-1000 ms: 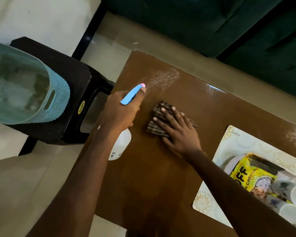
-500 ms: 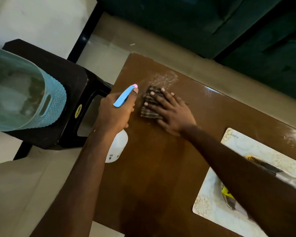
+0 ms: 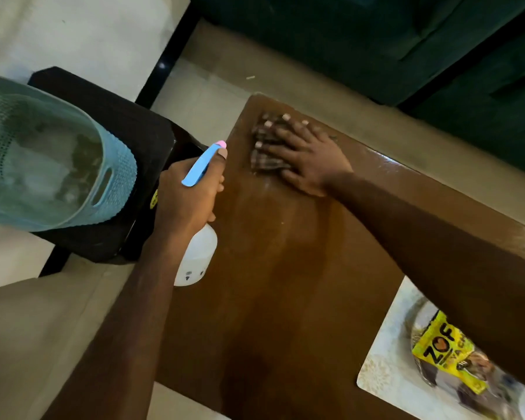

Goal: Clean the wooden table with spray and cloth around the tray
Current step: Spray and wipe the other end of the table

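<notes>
A yellow packet (image 3: 446, 348) on the tray (image 3: 385, 368), at the near right of the wooden table (image 3: 285, 283), reads "ZOF" in black letters; smaller print under it is too blurred to read. The small marks on the white spray bottle (image 3: 196, 259) are also unreadable. The left hand (image 3: 188, 198) is wrapped around the bottle's neck at the table's left edge, a finger lying along the blue trigger (image 3: 199, 166). The right hand (image 3: 306, 156) lies flat with fingers spread, pressing a dark striped cloth (image 3: 262, 160) onto the table's far left corner, well apart from the tray. A teal perforated basket (image 3: 52, 165) sits on a black stool (image 3: 119, 122) to the left.
</notes>
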